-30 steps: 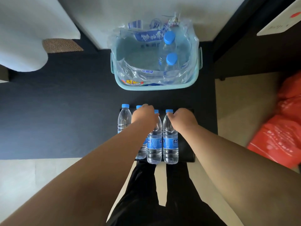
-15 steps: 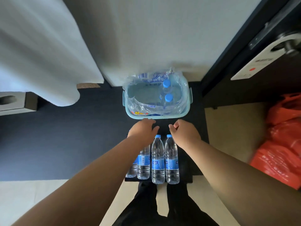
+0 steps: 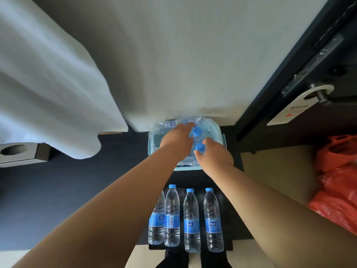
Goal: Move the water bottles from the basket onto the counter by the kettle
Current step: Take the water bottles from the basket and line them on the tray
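A pale teal basket [image 3: 222, 140] lined with crumpled clear plastic wrap sits on the dark counter [image 3: 77, 180] against the white wall. Two blue-capped water bottles stand in it, a far one [image 3: 197, 131] and a near one [image 3: 200, 147]. My left hand [image 3: 176, 141] reaches into the basket with fingers spread beside the far bottle. The thumb and fingers of my right hand [image 3: 215, 156] curl around the near bottle's cap. Several more water bottles [image 3: 191, 221] stand in a row on the counter in front of the basket. No kettle is in view.
A white cloth [image 3: 48, 93] hangs over the counter at the left, above a tissue box [image 3: 19, 152]. A dark door with a handle and a hanging sign [image 3: 286, 113] is at the right. A red plastic bag [image 3: 338, 186] lies at the lower right.
Both hands left the tops of the bottles in the row and moved forward into the basket. The view tilted up, showing more wall and door.
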Demonstrator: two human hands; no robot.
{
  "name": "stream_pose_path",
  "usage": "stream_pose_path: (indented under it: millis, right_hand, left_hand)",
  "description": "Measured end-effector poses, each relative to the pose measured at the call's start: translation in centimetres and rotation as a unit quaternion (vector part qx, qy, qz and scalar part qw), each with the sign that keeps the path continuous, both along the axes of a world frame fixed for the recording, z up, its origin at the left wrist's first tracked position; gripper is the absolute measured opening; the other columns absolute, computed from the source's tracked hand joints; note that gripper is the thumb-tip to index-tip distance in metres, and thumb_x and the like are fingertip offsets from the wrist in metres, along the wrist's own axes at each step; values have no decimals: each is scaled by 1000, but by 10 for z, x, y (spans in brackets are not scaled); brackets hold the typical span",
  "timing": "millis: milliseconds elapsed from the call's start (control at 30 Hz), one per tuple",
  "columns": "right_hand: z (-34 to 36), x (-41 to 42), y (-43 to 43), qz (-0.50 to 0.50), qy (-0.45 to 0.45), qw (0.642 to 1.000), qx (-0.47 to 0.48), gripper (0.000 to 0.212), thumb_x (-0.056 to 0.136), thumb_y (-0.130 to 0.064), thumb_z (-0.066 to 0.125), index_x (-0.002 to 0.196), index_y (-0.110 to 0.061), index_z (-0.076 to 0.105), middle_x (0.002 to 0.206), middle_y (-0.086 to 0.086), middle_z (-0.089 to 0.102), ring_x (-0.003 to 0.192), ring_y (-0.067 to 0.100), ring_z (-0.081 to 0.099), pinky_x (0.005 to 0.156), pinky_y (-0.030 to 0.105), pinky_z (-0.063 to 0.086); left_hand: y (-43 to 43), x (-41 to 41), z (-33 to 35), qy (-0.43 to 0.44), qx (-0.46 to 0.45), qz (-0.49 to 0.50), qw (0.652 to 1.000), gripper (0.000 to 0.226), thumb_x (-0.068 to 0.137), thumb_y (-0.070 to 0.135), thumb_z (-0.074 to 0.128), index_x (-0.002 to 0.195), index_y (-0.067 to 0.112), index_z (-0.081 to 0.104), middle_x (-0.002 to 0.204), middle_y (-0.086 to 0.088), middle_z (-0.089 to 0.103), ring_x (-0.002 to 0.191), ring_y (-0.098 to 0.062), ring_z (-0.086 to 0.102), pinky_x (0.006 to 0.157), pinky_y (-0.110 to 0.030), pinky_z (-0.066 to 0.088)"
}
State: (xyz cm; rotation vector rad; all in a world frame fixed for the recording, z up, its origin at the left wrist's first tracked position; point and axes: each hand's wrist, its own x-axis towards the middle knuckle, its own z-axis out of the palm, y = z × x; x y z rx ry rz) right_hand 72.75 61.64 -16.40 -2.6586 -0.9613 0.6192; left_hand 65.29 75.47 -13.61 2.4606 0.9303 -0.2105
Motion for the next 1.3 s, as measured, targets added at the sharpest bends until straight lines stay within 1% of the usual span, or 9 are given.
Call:
stream_pose_path:
  millis: [100, 200, 400, 533, 667, 733, 900, 1167, 1300]
  right_hand:
    - [-8, -1, 5, 10, -17, 1000, -24, 46, 101, -54, 55, 133, -21, 55, 108, -1, 71, 98, 24, 71, 63, 33, 49]
    - [-14, -2, 7, 9, -30, 999, -39, 42, 102, -52, 54, 130, -20, 55, 101, 0, 70, 91, 23, 70, 60, 32, 46]
    - [-16, -2, 8, 10, -34, 999, -17, 39, 102, -51, 57, 130, -24, 55, 100, 0, 71, 91, 23, 71, 60, 31, 46]
    - [-17, -2, 8, -2, -20, 1000, 5, 36, 100, -47, 60, 129, -25, 58, 99, 0, 72, 90, 23, 70, 62, 30, 46]
    - [-12, -4, 5, -16, -8, 1000, 12, 31, 101, -44, 61, 124, -25, 58, 97, -1, 69, 85, 22, 66, 63, 32, 51]
    - [-7, -5, 2, -26, 0, 999, 36, 27, 101, -41, 61, 121, -25, 59, 94, -4, 66, 82, 20, 64, 61, 30, 47]
    - [23, -3, -5, -23, 8, 993, 116, 24, 98, -39, 65, 117, -24, 62, 92, -5, 65, 81, 18, 64, 62, 30, 46]
    - [104, -9, -24, -24, 2, 962, 271, 22, 93, -31, 78, 108, -18, 68, 86, -5, 67, 74, 16, 62, 66, 36, 54]
    - [137, -15, -45, -3, -46, 948, 315, 25, 90, -29, 80, 107, -14, 70, 79, -9, 58, 68, 15, 55, 63, 34, 49]
  left_hand:
    - [9, 15, -15, 48, 17, -31, 998, 51, 105, 30, 50, 153, 41, 36, 144, -3, 52, 105, -30, 66, 72, -39, 54]
    - [12, 20, -31, 63, 14, -49, 997, 47, 104, 34, 53, 149, 41, 40, 139, -4, 55, 105, -31, 66, 71, -37, 50]
    - [10, 22, -39, 23, -24, -17, 999, 40, 96, 43, 62, 134, 38, 50, 107, 1, 61, 88, -28, 64, 70, -37, 55]
    - [8, 29, -38, 30, -6, -21, 999, 33, 97, 36, 60, 127, 29, 48, 94, 1, 58, 79, -28, 61, 55, -31, 40]
    - [6, 25, -33, 23, 44, -33, 998, 29, 99, 37, 57, 120, 17, 49, 90, 0, 56, 82, -29, 61, 66, -35, 47]
    - [6, 14, -29, 19, 33, -13, 999, 28, 98, 35, 57, 118, 17, 50, 92, -3, 60, 84, -31, 63, 69, -37, 50]
    - [6, -13, 0, -64, 4, 51, 997, 21, 90, 31, 62, 107, 22, 55, 85, 2, 63, 77, -28, 61, 62, -33, 43]
    - [-18, -56, 81, -189, 15, 105, 976, 21, 84, 38, 71, 101, 29, 63, 70, 8, 61, 65, -14, 59, 58, -30, 47]
    - [-37, -80, 112, -256, 14, 103, 961, 28, 76, 50, 62, 97, 32, 61, 64, 10, 55, 58, -8, 52, 53, -20, 39]
